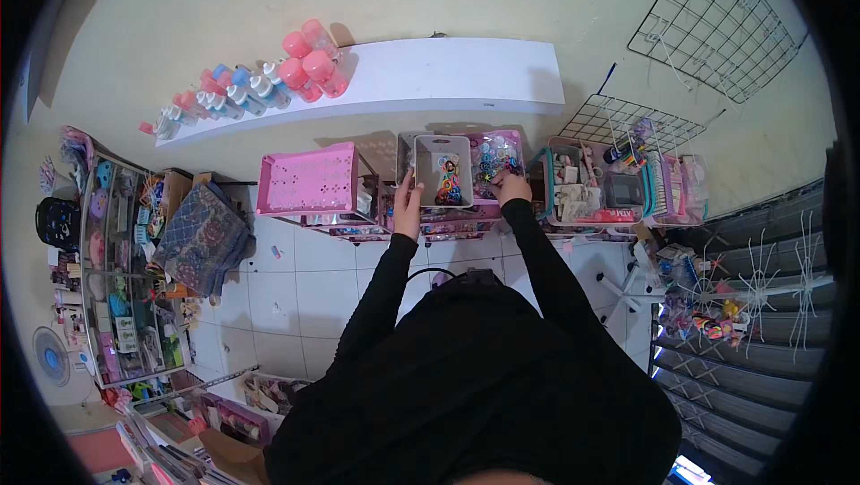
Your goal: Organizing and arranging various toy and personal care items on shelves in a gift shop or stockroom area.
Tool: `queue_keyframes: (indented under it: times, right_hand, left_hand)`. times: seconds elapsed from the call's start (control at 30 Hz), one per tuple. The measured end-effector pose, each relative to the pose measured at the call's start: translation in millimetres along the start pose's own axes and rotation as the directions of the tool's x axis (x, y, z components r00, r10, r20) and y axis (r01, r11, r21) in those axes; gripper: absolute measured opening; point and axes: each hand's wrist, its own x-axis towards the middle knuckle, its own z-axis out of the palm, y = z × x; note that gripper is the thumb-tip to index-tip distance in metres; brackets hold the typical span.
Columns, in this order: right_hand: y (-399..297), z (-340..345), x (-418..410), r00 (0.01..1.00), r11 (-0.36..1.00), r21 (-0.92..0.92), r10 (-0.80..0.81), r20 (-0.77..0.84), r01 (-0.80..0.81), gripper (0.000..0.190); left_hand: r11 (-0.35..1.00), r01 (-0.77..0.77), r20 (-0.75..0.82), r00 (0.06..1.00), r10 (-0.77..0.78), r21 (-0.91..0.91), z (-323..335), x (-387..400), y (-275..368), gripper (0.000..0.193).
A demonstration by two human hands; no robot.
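My left hand [407, 204] is at the near left side of a white plastic bin [430, 157], its thumb and fingers about the bin's left wall. Inside the bin lies a heap of colourful small bands [449, 181], probably hair ties. To the right, a pink plastic basket [516, 142] holds many small rings and bands [489, 154], some in clear packs. My right hand [513, 188] reaches over this basket's near right part, fingertips down among the small items. Whether the fingers pinch something is hidden. Another pale bin [406, 149] shows partly behind the white one.
An upturned-looking pink perforated basket [309, 179] tops a rack on the left. A white wall shelf [457, 75] with plastic bottles [248, 99] juts out beyond. Crowded baskets [591, 213] and a wire grid [631, 123] stand at right. Behind them is a white wheeled stand [625, 290].
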Motion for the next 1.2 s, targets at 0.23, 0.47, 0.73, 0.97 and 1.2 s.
queue_keyframes:
  times: [0.23, 0.47, 0.73, 0.97, 1.2]
  right_hand:
    - [0, -1, -2, 0.997, 0.998, -0.016, -0.063, 0.046, 0.063, 0.018]
    - [-8, -9, -5, 0.994, 0.996, -0.080, -0.038, 0.098, 0.046, 0.015]
    - [3, -17, -6, 0.993, 0.970, 0.236, 0.037, 0.112, -0.063, 0.018]
    - [2, -38, -5, 0.998, 0.907, 0.421, -0.032, 0.060, 0.004, 0.014]
    - [18, -36, -2, 0.990, 0.743, 0.668, -0.068, 0.120, -0.030, 0.025]
  left_hand:
    - [0.989, 0.109, -0.016, 0.994, -0.111, -0.099, -5, 7, -29, 0.052]
    - [0.984, 0.116, 0.001, 0.993, -0.117, -0.133, -8, 7, -31, 0.053]
    - [0.993, 0.105, 0.004, 0.994, -0.105, -0.053, 1, -4, 5, 0.056]
    - [0.974, 0.183, -0.011, 0.983, -0.186, -0.136, -10, 3, -10, 0.057]
    - [0.987, 0.068, -0.016, 0.997, -0.071, -0.145, -9, -1, -14, 0.054]
